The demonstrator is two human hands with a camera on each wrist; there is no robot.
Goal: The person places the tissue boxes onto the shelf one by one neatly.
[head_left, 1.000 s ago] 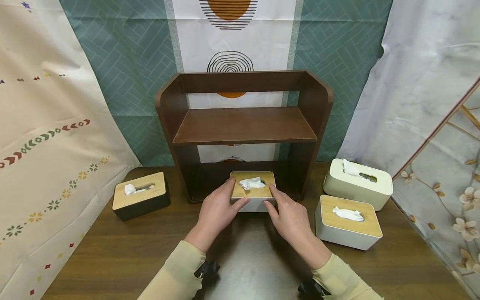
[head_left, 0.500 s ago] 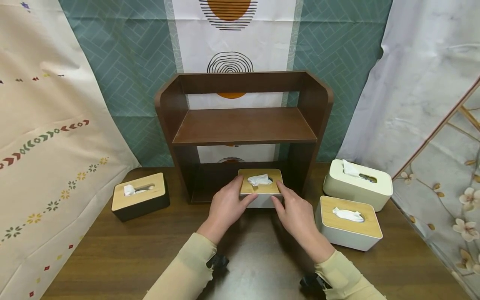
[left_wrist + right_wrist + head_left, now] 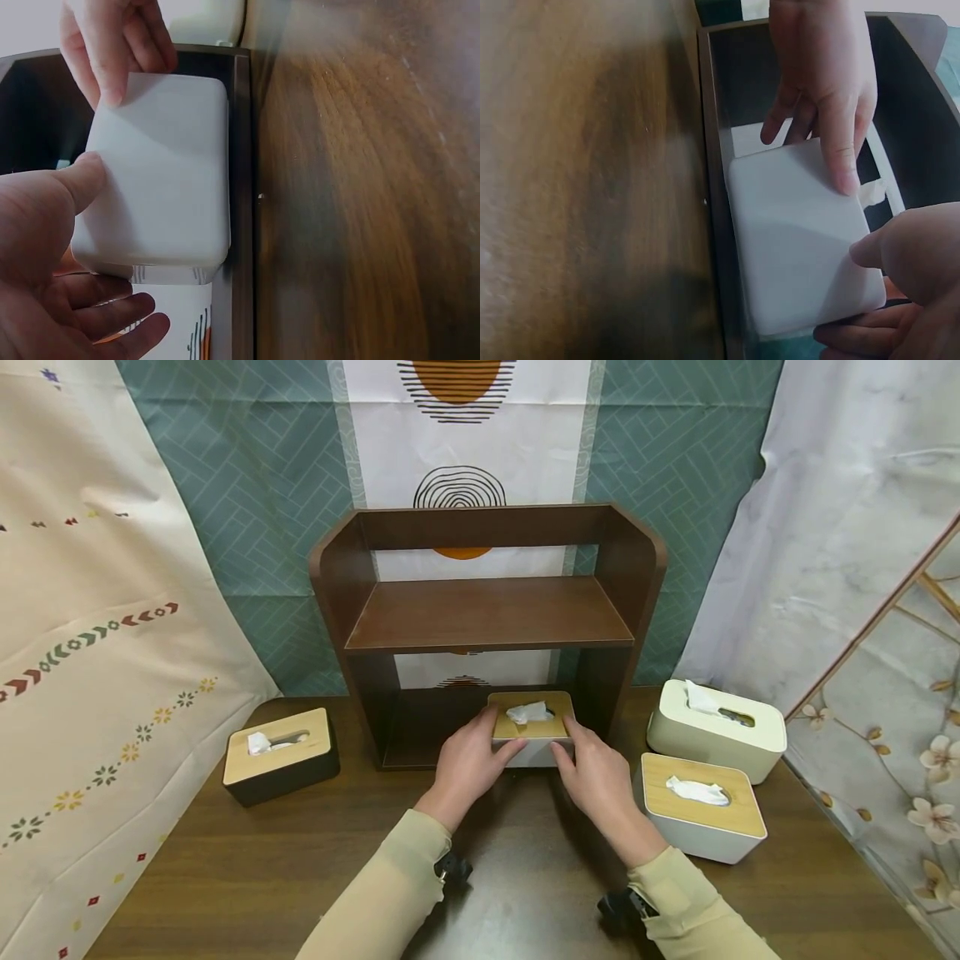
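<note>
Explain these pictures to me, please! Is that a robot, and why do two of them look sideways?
No robot here: it's a person's bare left hand and right hand. The wide view is filmed from the person's head, looking forward and down. The two sideways close-ups are filmed from the wrists. Together the hands hold a white tissue box with a wooden top, at the lower opening of a brown shelf. The shelf stands on a wooden table. On its left lies a dark box with a wooden top. On its right are another white box with a wooden top and a pale, rounded box.
</note>
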